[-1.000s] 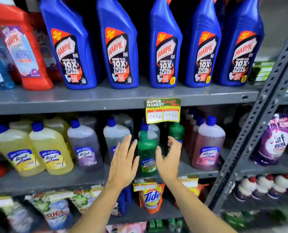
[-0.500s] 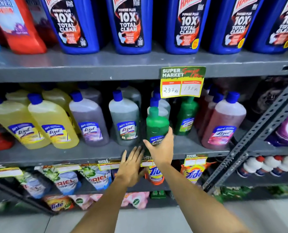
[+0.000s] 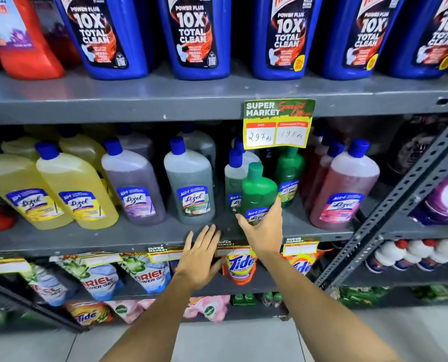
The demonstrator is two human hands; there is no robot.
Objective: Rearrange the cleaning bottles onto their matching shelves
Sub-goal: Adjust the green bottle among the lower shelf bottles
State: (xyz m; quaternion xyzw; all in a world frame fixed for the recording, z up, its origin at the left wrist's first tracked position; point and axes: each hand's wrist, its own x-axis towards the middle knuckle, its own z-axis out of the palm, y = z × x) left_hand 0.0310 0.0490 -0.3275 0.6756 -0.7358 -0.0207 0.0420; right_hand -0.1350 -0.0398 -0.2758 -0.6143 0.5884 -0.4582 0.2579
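Observation:
A small green Lizol bottle (image 3: 258, 189) stands upright on the middle grey shelf (image 3: 144, 235), in front of a grey-green bottle with a blue cap (image 3: 232, 178). My right hand (image 3: 263, 231) wraps its lower part, thumb on the left and fingers on the right. My left hand (image 3: 200, 253) is flat with its fingers spread, fingertips at the shelf's front edge, holding nothing. A second green bottle (image 3: 289, 176) stands behind to the right. Yellow (image 3: 74, 186), purple (image 3: 135, 184), grey (image 3: 190, 184) and pink (image 3: 344, 186) Lizol bottles line the same shelf.
Large blue Harpic bottles (image 3: 194, 35) fill the top shelf, with a red bottle (image 3: 16, 35) at the left. A yellow price tag (image 3: 277, 124) hangs from the top shelf's edge. Tide (image 3: 239, 265) and Ariel pouches hang below. A slanted metal upright (image 3: 400, 194) stands on the right.
My right hand has closed around the base of the small green bottle. My left hand dropped from beside the bottle to the shelf's front edge. The view moved closer and lower.

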